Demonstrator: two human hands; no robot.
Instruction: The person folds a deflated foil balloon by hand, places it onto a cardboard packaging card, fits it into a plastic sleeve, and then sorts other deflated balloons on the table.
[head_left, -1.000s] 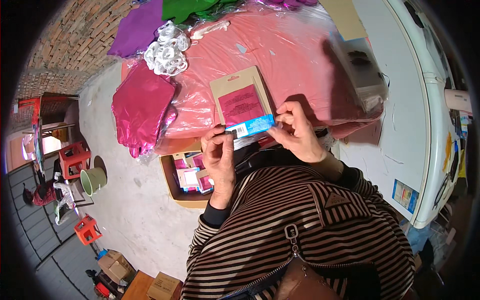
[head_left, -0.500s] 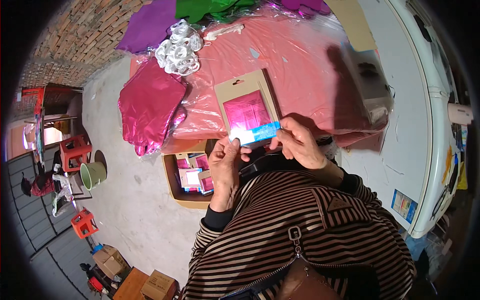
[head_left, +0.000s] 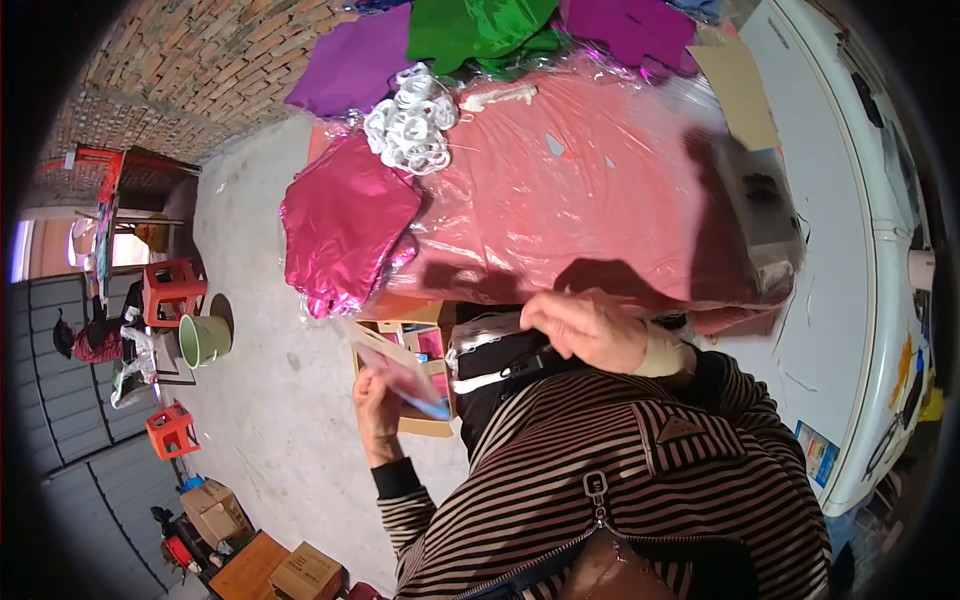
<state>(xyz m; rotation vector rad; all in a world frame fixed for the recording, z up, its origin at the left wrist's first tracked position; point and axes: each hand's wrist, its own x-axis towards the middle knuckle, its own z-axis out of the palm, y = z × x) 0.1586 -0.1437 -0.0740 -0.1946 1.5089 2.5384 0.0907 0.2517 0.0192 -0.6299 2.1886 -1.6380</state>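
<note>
My left hand (head_left: pixel 376 402) is closed on the edge of a cardboard-backed package (head_left: pixel 405 368). Motion smears the package; its blue strip still shows at the lower end. It is tilted over an open cardboard box (head_left: pixel 427 428) on my left, hiding part of the similar pink packages inside. Over my lap, my right hand (head_left: pixel 592 335) holds nothing that I can see, its fingers loosely bent and apart from the package. Just beyond it lies the near edge of the plastic-covered pink stack (head_left: pixel 560 220).
On the pink stack lie a shiny magenta foil piece (head_left: pixel 350 225), white ribbon coils (head_left: pixel 410 125), and purple (head_left: pixel 355 75) and green (head_left: pixel 480 30) foil sheets. A white appliance-like surface (head_left: pixel 825 260) borders the right. Red stools (head_left: pixel 174 290) and a green bucket (head_left: pixel 205 341) stand left.
My left hand has carried the package left and down, from above the pink stack to the box. My right hand has let go of it and stays over my lap. The view has shifted slightly.
</note>
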